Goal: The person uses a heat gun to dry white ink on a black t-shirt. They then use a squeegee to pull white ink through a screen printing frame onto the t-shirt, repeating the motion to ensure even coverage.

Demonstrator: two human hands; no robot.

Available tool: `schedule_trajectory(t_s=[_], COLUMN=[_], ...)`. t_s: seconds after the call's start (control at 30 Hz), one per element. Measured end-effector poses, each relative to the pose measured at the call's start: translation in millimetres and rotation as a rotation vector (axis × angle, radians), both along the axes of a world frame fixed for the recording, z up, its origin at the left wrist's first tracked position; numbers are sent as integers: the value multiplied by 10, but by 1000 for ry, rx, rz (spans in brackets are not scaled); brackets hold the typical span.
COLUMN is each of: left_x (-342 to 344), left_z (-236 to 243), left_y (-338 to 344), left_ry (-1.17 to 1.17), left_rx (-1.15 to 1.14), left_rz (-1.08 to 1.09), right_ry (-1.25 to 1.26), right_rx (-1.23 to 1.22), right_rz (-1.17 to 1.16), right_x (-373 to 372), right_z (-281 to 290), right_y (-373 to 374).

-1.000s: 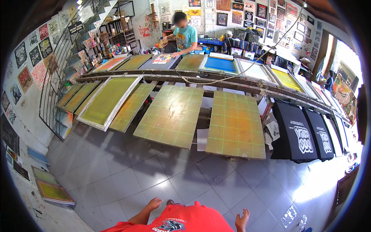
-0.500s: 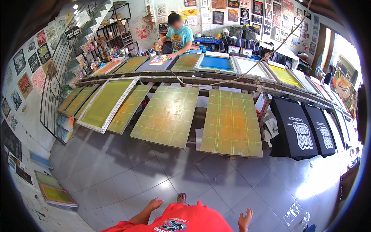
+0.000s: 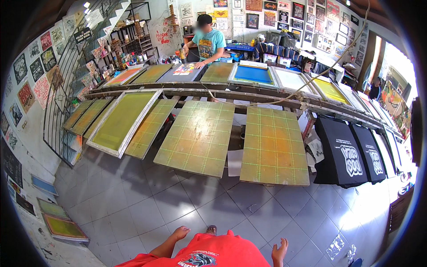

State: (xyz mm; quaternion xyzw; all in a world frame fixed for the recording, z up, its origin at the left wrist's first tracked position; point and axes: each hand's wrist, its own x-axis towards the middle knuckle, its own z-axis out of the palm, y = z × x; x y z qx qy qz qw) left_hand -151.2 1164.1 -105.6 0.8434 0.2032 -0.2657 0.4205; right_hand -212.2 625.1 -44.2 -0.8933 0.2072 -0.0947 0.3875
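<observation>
My left hand hangs low in front of my red shirt, its fingers loosely curled in with nothing seen in them. Over on the right, my right hand hangs in the air, fingers apart and holding nothing. Neither hand touches anything. Ahead of me, two flat printing boards with green grid lines, a left one and a right one, tilt down toward me from a long rack. To their left, a framed mesh screen leans over another gridded board. Black printed T-shirts are stretched over boards at the right.
Across the rack, a person in a light-blue shirt bends over a board with a colourful print. A cable droops over the rack's rail. Screens lean against the left wall by a stair railing. Grey tiles cover the floor.
The view has shifted slightly, so the boards sit a little lower and the two middle ones further right. A figure now shows near the right doorway. My hands stay much as they were.
</observation>
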Motion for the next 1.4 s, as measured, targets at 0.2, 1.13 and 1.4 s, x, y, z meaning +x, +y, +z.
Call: schedule_trajectory(t_s=[0.2, 1.13, 1.4], left_x=[69, 391, 365], left_z=[-195, -316, -344], left_y=[379, 853, 877], left_ry=[19, 24, -3], left_rx=[69, 48, 73], left_rz=[-94, -107, -140], right_ry=[-23, -16, 4], right_rx=[-36, -114, -89], right_rz=[9, 62, 51], right_x=[160, 266, 194], right_z=[53, -38, -31], right_y=[293, 876, 902])
